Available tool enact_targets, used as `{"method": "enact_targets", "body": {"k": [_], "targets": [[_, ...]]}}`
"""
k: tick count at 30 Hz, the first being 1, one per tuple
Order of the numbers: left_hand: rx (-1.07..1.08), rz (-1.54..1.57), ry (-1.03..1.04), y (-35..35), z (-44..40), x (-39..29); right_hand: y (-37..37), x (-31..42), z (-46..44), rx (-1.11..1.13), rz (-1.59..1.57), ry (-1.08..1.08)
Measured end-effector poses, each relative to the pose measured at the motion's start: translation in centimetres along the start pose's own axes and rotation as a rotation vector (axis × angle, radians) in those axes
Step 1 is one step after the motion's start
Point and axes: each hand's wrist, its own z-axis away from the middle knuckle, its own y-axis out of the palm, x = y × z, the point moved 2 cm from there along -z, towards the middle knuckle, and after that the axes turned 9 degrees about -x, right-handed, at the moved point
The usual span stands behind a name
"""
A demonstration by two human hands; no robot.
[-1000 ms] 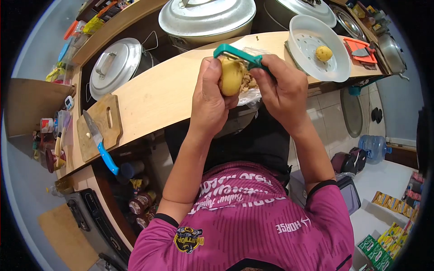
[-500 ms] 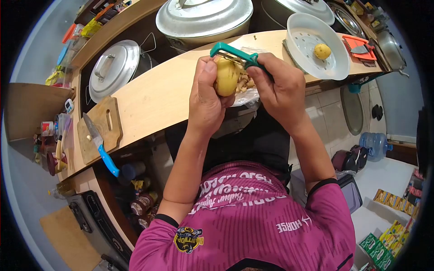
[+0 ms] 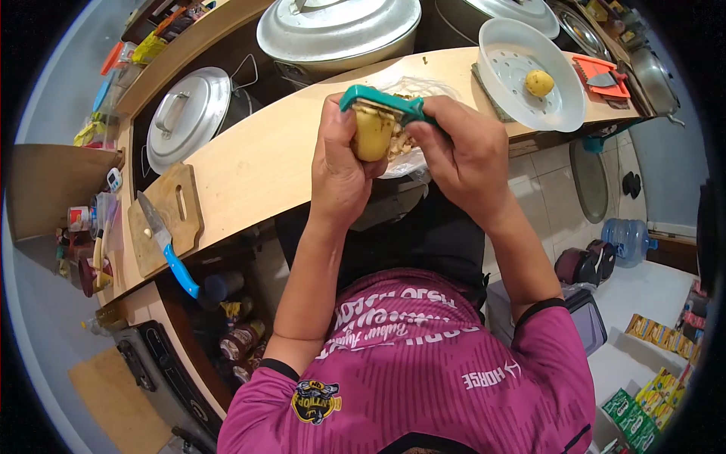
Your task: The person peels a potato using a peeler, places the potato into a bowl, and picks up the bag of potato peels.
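My left hand [image 3: 339, 163] is closed around a yellow potato [image 3: 372, 138], holding it upright above the counter. In my right hand [image 3: 470, 155] is a green peeler [image 3: 386, 104], its blade lying across the potato's upper end. Behind and below the hands, a clear plastic bag [image 3: 412, 163] on the counter holds peelings, partly hidden by my hands. A second, pale yellow potato [image 3: 539, 83] rests in a white perforated basin [image 3: 503, 45] to the right.
A knife with a blue handle [image 3: 180, 268] lies across a wooden cutting board [image 3: 189, 216] at the left, its handle past the counter edge. Large lidded pots [image 3: 340, 30] line the back. An orange grater-like tool [image 3: 605, 76] sits beyond the basin.
The peeler has shifted slightly left and down over the potato's top. The potato is turned a little in my left hand. Both hands moved slightly left.
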Motion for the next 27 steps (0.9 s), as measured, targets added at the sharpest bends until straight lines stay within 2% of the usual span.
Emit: {"method": "enact_targets", "body": {"k": [4,7,10,17,22,24,27], "targets": [[0.029,-0.027,-0.007,-0.3,0.0,0.1,0.1,-0.4,0.2,-0.015,0.029,0.042],[0.061,-0.014,0.050,-0.3,0.0,0.1,0.2,0.2,0.3,0.008,-0.081,-0.070],[0.001,-0.022,-0.021,-0.1,-0.1,-0.1,0.3,0.1,0.2,0.007,-0.016,0.003],[-0.014,-0.023,-0.015,0.0,-0.2,-0.5,1.1,-0.2,0.3,-0.020,-0.027,0.059],[0.030,0.037,-0.012,0.0,0.1,-0.6,1.4,-1.2,0.2,-0.074,0.026,0.074],[0.091,0.049,-0.011,-0.2,0.1,-0.5,1.3,-2.0,0.1,-0.048,0.063,0.143],[0.062,0.088,-0.057,-0.1,0.1,-0.7,1.0,-2.1,0.1,-0.110,-0.040,0.179]]}}
